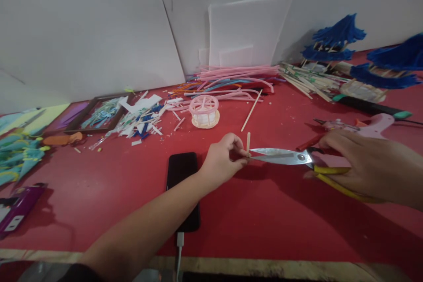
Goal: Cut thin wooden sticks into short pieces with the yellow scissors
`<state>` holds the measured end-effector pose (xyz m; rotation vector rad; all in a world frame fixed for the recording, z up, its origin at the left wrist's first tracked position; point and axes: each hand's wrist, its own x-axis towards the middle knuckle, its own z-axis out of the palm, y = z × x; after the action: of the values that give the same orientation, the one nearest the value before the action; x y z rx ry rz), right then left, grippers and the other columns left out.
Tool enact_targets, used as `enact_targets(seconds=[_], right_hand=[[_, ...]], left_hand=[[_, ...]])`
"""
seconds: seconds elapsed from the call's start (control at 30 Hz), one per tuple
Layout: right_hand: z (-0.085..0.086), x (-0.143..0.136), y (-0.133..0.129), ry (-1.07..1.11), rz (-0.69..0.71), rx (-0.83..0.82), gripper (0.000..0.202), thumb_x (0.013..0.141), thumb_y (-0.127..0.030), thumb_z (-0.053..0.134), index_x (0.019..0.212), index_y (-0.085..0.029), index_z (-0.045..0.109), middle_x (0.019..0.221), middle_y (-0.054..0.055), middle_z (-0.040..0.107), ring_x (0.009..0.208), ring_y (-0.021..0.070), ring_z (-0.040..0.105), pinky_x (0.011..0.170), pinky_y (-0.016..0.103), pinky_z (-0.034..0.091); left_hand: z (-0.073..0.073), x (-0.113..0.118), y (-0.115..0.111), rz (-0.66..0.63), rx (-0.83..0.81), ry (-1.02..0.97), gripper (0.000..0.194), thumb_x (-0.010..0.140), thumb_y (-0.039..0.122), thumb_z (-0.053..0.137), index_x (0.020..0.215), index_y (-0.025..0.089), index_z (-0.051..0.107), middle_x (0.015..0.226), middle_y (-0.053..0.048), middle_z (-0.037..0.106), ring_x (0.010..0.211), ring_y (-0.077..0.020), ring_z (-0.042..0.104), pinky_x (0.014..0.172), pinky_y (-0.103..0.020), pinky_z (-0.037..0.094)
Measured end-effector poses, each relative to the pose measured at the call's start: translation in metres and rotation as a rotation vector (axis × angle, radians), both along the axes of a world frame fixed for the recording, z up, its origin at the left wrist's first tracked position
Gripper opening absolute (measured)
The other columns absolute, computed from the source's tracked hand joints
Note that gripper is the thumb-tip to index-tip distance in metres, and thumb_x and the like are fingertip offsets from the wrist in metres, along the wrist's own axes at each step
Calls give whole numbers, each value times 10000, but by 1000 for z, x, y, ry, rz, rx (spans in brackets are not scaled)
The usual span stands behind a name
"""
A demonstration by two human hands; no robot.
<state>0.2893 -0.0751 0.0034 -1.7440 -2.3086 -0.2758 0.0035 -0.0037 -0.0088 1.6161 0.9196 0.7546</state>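
Observation:
My left hand (pixel 222 158) pinches a short wooden stick (pixel 248 142) that stands upright from its fingertips over the red table. Wrapped round the yellow handles of a pair of scissors (pixel 284 157) is my right hand (pixel 360 163). The blade tips point left and reach the stick's lower end at my left fingertips; the blades are slightly apart. Behind my left hand lies a longer wooden stick (pixel 251 111). A small round model with a pink wheel-like frame (pixel 204 112) stands beyond the hands.
A black phone (pixel 182 167) with a white cable lies under my left forearm. Pink rods (pixel 238 72), wooden sticks (pixel 306 80) and blue-roofed models (pixel 340 35) are at the back. Scraps (pixel 145 114) lie left, a glue gun (pixel 373 128) right.

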Motion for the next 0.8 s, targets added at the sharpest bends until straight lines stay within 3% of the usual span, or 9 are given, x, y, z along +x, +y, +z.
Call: enact_targets(seconds=[0.07, 0.2, 0.47, 0.8], right_hand=[[3, 2, 1, -4, 65, -27, 639, 871, -828, 231, 749, -268, 512, 697, 66, 577, 601, 214, 550, 561, 368, 351], [2, 6, 2, 4, 62, -56, 664, 860, -848, 221, 757, -264, 518, 695, 74, 572, 571, 209, 499, 551, 376, 333], [-14, 2, 7, -122, 155, 95, 481, 898, -700, 348, 762, -261, 490, 682, 27, 530, 578, 207, 486, 557, 341, 263], [-5, -10, 13, -108, 245, 123, 402, 935, -600, 374, 738, -263, 470, 616, -7, 487, 510, 182, 449, 536, 322, 269]], left_hand=[[-1, 0, 0, -13, 18, -6, 351, 706, 43, 745, 783, 215, 449, 730, 32, 682, 778, -161, 738, 755, -287, 575], [-2, 0, -1, -37, 37, -10, 366, 721, 102, 786, 796, 221, 448, 737, 20, 692, 797, -185, 748, 745, -299, 582], [1, -2, -1, -61, 135, 124, 319, 715, 82, 727, 836, 223, 468, 762, 48, 642, 798, -166, 709, 722, -257, 535], [-3, -1, 0, -63, 161, 127, 297, 720, 84, 712, 848, 220, 480, 768, 38, 625, 752, -153, 671, 691, -258, 516]])
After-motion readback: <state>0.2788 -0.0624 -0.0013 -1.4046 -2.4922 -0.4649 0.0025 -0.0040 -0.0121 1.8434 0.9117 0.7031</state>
